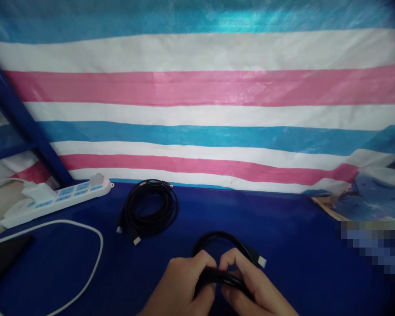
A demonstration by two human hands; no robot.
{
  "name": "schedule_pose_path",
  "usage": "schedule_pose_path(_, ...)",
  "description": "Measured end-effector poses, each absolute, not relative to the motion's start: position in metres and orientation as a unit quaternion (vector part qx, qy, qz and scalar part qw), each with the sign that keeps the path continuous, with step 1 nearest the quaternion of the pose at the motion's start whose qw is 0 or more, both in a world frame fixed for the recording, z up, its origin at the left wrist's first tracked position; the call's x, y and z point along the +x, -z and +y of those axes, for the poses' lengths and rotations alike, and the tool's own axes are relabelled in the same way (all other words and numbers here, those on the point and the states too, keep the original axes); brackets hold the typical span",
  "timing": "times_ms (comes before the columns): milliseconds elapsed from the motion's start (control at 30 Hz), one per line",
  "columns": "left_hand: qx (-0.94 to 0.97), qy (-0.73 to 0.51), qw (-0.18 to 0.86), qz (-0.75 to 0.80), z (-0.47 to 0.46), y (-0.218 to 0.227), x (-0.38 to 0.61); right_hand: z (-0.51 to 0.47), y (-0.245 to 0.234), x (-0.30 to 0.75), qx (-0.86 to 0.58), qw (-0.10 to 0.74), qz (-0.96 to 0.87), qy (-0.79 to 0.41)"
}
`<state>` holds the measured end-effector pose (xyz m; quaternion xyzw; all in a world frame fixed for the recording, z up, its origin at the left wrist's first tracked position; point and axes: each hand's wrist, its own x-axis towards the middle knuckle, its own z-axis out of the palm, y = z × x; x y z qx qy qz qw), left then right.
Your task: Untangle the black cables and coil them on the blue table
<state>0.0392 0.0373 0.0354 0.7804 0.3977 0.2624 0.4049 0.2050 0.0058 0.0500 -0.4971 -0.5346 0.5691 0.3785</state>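
Note:
Low in the middle of the view, my left hand (184,285) and my right hand (250,281) are both closed around a thick black cable (220,276). The two thumbs and forefingers nearly meet over it. Part of this cable loops out beyond my fingers, and its connector (260,260) with a pale metal tip points to the right, just past my right hand. The rest of the cable is hidden by my hands. Farther back to the left lies a coiled black cable (151,206), two of its light-tipped plugs facing the front.
A white power strip (85,191) with a charger plugged in stands at the back left. A white cord (100,245) curves over the blue tabletop (283,224), near a dark flat object (6,259). Striped sheeting (197,87) hangs behind. A blue printed bag (375,197) is at right.

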Motion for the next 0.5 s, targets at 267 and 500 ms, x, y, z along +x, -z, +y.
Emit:
schedule_pose_path(267, 0.422, -0.464, 0.703, 0.334, 0.076, -0.140, 0.057, 0.025, -0.093, 0.203, -0.300, 0.586, -0.411, -0.630)
schedule_pose_path(500, 0.216, -0.652, 0.719, 0.105, 0.076, -0.202, 0.067, 0.048, -0.134, 0.168, -0.145, 0.634, -0.663, -0.372)
